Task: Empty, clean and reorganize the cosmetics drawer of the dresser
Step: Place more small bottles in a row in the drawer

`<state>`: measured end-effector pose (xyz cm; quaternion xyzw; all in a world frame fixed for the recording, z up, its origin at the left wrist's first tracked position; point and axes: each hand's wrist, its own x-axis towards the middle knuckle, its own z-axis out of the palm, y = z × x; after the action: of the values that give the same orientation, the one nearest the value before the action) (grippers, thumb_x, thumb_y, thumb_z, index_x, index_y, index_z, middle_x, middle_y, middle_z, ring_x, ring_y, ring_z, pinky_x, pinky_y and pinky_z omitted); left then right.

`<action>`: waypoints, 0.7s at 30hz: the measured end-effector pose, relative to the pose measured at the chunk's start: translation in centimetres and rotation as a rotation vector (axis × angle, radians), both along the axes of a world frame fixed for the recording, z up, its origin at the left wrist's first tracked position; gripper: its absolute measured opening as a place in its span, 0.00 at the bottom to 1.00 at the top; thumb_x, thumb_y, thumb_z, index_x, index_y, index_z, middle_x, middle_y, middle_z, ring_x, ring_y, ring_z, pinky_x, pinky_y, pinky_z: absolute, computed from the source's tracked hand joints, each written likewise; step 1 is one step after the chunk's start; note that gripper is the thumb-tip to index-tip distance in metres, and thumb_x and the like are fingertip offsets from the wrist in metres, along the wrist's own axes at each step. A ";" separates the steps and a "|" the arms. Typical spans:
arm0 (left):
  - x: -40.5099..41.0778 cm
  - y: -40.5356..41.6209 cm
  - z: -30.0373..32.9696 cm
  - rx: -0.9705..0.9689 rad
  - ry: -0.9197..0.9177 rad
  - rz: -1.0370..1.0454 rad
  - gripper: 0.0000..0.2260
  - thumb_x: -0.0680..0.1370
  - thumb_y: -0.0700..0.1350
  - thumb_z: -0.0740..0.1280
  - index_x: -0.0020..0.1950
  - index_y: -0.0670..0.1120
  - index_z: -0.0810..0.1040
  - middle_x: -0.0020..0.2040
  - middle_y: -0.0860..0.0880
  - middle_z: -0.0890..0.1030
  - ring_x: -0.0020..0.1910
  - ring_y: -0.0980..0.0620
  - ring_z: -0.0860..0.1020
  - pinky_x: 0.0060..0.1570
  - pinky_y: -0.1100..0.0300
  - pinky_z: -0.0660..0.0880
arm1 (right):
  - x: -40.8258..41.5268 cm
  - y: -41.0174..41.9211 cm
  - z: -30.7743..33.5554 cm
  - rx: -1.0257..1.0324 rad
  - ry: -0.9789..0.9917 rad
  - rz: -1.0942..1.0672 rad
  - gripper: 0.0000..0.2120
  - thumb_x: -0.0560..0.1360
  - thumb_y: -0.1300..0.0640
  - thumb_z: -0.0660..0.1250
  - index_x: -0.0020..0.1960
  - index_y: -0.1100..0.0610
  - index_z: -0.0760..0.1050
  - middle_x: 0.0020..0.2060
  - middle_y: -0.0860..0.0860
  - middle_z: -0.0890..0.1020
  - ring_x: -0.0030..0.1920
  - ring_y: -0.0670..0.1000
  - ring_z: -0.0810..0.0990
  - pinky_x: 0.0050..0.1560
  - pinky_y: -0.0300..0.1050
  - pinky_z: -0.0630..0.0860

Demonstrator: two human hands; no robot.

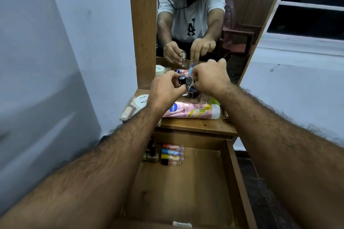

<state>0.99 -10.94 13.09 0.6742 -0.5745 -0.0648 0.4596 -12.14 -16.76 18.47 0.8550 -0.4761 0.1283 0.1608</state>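
- Reaching over the dresser top, both hands meet at the centre of the frame in front of the mirror.
- The left hand has its fingers closed around a small black-capped bottle.
- The right hand pinches a small blurred item beside that bottle; what it is I cannot tell.
- Just below the hands, a pink lotion tube lies on its side across the dresser top, its white cap toward the right.
- A white round jar sits at the left edge, partly hidden by the left wrist.
- The open drawer fills the lower centre, mostly bare wood.
- In its upper left corner, four small tubes with red, blue, yellow and black caps lie in a row.
- Nail polish bottles stand just beside them, partly covered by the left forearm.
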 end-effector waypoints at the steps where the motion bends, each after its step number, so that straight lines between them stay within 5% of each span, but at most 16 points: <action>1: -0.2 0.7 0.2 -0.007 0.011 0.000 0.11 0.73 0.49 0.74 0.54 0.49 0.81 0.41 0.57 0.80 0.42 0.60 0.78 0.43 0.62 0.78 | -0.3 0.7 0.6 -0.004 -0.039 0.020 0.04 0.73 0.55 0.69 0.40 0.49 0.75 0.40 0.46 0.80 0.51 0.54 0.75 0.54 0.52 0.62; 5: -1.4 4.1 -0.2 0.005 0.070 -0.019 0.12 0.72 0.49 0.74 0.54 0.51 0.80 0.41 0.58 0.81 0.42 0.62 0.78 0.41 0.64 0.76 | -2.1 3.4 1.7 0.066 -0.152 0.042 0.02 0.71 0.55 0.70 0.42 0.50 0.78 0.41 0.46 0.80 0.50 0.52 0.75 0.51 0.50 0.61; 10: -3.1 8.5 -4.6 0.188 0.010 -0.056 0.11 0.72 0.52 0.74 0.52 0.52 0.79 0.41 0.58 0.81 0.42 0.59 0.79 0.44 0.57 0.79 | -5.9 8.6 -1.4 0.312 -0.299 0.021 0.07 0.68 0.57 0.73 0.38 0.50 0.75 0.37 0.46 0.78 0.43 0.51 0.78 0.41 0.49 0.76; 14: -4.2 10.3 -8.1 0.328 -0.050 -0.087 0.10 0.74 0.50 0.73 0.53 0.52 0.79 0.38 0.57 0.81 0.38 0.63 0.79 0.39 0.66 0.75 | -7.6 11.3 -6.6 0.488 -0.229 -0.074 0.07 0.70 0.58 0.73 0.40 0.50 0.75 0.40 0.48 0.79 0.44 0.50 0.77 0.38 0.46 0.75; 21: -5.7 9.4 -10.8 0.524 -0.184 -0.123 0.13 0.74 0.50 0.72 0.57 0.51 0.79 0.50 0.51 0.84 0.51 0.49 0.81 0.51 0.51 0.78 | -7.5 11.8 -13.7 0.589 -0.171 -0.115 0.05 0.74 0.61 0.69 0.45 0.52 0.75 0.49 0.51 0.80 0.47 0.52 0.78 0.46 0.48 0.77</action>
<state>-4.72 -1.57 2.25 0.7370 -0.6172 -0.1775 0.2108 -19.60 -4.95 4.79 0.8227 -0.5520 0.0469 -0.1274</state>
